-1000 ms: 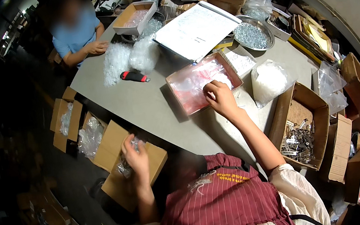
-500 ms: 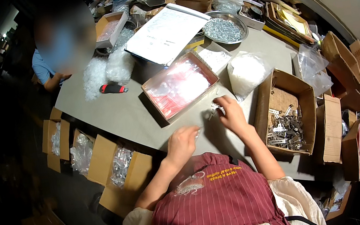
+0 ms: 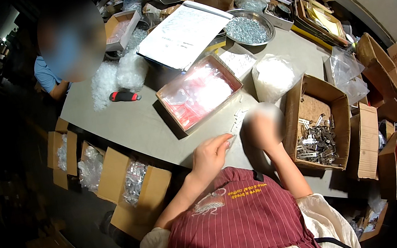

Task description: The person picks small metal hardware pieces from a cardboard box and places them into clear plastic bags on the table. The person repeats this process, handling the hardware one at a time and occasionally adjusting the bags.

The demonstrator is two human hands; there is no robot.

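Note:
My left hand [image 3: 209, 157] is over the table's near edge, thumb and fingers pinched together. A small pale sliver shows at its fingertips, too small to name. My right hand [image 3: 263, 128] is to the right, between the small white pieces and the carton of metal parts; its fingers are blurred out. Several small white pieces [image 3: 238, 119] lie on the table between the hands. Just beyond them stands an open box [image 3: 182, 129] of red-and-clear plastic packets [image 3: 199, 95]. A clear bag of white pieces [image 3: 274, 78] sits beyond my right hand.
At right stands a cardboard carton [image 3: 340, 103] of metal clip-like parts [image 3: 317, 143]. Farther back are a clipboard with paper [image 3: 184, 36], a round metal bowl [image 3: 272, 36] and a red-black tool [image 3: 125, 97]. Open cartons [image 3: 141, 204] flank the table's left edge. A person [image 3: 48, 77] is at far left.
My right hand has moved slightly right and nearer me, off the small white pieces, which now show more fully. My left hand has shifted a little right and forward, still pinched.

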